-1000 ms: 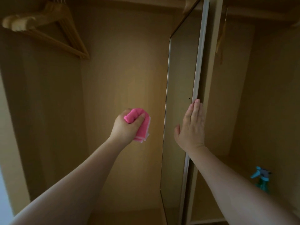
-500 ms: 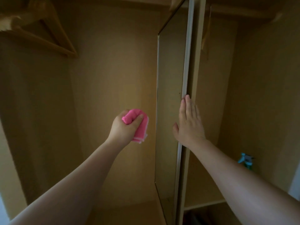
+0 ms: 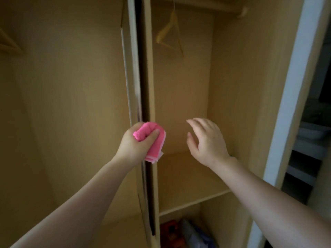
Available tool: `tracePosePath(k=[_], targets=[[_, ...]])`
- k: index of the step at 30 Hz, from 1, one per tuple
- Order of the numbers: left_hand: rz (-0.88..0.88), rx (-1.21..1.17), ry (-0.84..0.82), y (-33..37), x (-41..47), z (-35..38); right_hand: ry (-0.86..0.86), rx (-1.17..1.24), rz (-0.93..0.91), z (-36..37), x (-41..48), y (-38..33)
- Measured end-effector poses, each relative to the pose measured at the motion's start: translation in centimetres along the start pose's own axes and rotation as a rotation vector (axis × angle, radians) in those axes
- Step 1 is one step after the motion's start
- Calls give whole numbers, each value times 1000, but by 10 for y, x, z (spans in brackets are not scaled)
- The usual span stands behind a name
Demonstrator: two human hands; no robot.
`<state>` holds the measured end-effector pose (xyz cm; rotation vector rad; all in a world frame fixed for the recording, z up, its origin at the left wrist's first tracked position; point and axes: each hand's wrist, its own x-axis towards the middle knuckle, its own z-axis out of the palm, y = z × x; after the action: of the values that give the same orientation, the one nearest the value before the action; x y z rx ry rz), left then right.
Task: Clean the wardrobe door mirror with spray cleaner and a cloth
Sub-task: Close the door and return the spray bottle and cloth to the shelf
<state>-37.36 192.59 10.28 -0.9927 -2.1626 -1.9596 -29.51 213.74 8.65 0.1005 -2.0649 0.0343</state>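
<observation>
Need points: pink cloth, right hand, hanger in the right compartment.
pink cloth (image 3: 158, 144): head view, folded part below the thumb.
right hand (image 3: 208, 140): head view, back of the hand.
hanger (image 3: 172, 18): head view, neck just under the hook.

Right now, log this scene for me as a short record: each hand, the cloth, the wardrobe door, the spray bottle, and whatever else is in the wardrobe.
left hand: grips the pink cloth, bunched, in front of the door's edge; contact unclear
right hand: open, fingers relaxed, touching nothing, before the right compartment
wardrobe door: seen edge-on; mirror face not visible
spray bottle: not in view
wooden hanger: hangs high in the right compartment
shelf: low in the right compartment; blurred coloured items beneath
</observation>
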Motion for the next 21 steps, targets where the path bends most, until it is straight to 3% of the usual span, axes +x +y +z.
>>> tracePosePath(k=[11, 21], targets=[[-109, 60, 4, -24, 7, 189, -92, 41, 60, -57, -79, 174], [-234, 62, 2, -80, 57, 263, -280, 35, 164, -7, -104, 267]])
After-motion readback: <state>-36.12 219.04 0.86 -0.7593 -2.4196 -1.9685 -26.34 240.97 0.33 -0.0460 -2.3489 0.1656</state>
